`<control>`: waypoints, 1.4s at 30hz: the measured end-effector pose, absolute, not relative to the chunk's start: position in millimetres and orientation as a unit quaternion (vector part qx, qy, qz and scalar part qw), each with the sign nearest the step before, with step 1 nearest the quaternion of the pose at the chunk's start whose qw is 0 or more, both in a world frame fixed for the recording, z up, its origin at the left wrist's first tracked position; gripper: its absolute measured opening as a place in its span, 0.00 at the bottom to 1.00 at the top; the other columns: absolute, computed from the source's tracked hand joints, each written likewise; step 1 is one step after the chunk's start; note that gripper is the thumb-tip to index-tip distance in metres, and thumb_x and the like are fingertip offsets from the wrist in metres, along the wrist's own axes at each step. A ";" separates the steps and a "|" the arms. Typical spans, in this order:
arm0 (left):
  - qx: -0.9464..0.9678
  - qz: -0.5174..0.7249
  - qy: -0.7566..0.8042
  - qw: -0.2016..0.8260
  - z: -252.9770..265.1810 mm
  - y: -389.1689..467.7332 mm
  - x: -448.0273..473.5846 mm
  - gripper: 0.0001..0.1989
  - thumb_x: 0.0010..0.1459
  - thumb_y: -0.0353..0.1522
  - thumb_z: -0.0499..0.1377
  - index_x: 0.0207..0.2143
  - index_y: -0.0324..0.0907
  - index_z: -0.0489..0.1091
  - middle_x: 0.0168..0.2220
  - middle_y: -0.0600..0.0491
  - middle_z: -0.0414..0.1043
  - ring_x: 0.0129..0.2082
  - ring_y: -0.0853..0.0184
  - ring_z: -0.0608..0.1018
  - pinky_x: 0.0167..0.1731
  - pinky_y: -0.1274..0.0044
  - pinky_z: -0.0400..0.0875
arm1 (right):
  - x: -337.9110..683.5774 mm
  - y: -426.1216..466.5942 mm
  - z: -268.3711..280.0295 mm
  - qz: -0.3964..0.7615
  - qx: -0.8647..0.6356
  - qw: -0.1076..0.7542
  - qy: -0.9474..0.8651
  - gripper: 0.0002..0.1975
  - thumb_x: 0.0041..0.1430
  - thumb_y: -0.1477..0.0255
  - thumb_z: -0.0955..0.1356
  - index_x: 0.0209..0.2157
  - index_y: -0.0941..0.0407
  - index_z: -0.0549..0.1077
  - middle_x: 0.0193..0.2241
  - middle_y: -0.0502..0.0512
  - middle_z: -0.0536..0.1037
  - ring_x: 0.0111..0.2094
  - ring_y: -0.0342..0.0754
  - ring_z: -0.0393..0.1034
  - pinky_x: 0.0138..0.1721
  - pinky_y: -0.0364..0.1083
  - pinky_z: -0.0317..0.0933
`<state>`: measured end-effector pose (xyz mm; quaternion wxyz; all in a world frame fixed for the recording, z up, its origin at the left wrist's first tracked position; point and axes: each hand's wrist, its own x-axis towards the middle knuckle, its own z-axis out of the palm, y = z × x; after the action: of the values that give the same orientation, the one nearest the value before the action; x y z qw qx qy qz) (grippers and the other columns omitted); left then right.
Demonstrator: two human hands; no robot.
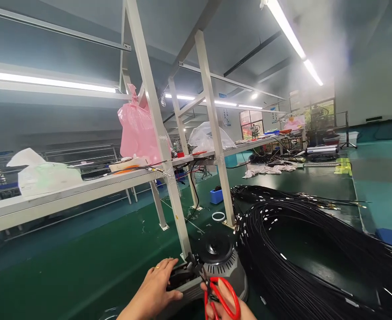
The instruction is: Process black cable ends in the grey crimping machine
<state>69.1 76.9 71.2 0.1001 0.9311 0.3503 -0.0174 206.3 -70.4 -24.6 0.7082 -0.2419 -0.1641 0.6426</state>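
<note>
Head view: my left hand (157,284) lies spread on a grey machine (215,266) (near the bench edge); my right hand (229,311) grips red-handled cutters (220,293).

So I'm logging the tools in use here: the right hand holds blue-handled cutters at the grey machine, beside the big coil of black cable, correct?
Not quite. The head view shows the cutters in the right hand have red handles, not blue. The rest stands: they are at the grey machine, beside the big coil of black cable, while the left hand rests on the machine's front.
</note>
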 end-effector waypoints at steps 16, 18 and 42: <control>0.935 -0.002 0.340 0.105 59.9 83.4 65.3 0.38 0.51 0.36 0.57 0.64 0.36 0.55 0.68 0.47 0.53 0.67 0.57 0.57 0.66 0.65 0.50 | 198.7 -42.8 -7.6 0.679 -0.191 0.704 -0.085 0.22 0.69 0.62 0.53 0.38 0.59 0.72 0.16 0.46 0.69 0.12 0.38 0.54 0.17 0.40 0.45; 0.936 0.001 0.337 0.102 60.8 83.6 65.5 0.38 0.51 0.36 0.57 0.64 0.36 0.56 0.67 0.46 0.54 0.67 0.57 0.58 0.66 0.65 0.51 | 197.6 -40.8 -6.7 0.671 -0.192 0.712 -0.080 0.21 0.69 0.62 0.53 0.38 0.58 0.72 0.16 0.46 0.69 0.13 0.38 0.54 0.17 0.40 0.45; 0.929 0.009 0.344 0.134 61.0 77.1 62.7 0.39 0.49 0.37 0.58 0.64 0.36 0.56 0.67 0.45 0.55 0.67 0.56 0.58 0.65 0.64 0.51 | 229.1 -103.0 -21.7 0.348 -0.430 0.779 -0.297 0.21 0.52 0.55 0.72 0.48 0.46 0.77 0.21 0.46 0.72 0.17 0.38 0.59 0.23 0.43 0.57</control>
<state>62.7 77.1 61.0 0.1340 0.9291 0.3445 0.0092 229.1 -103.0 -21.7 0.7786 -0.4297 -0.2971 0.3476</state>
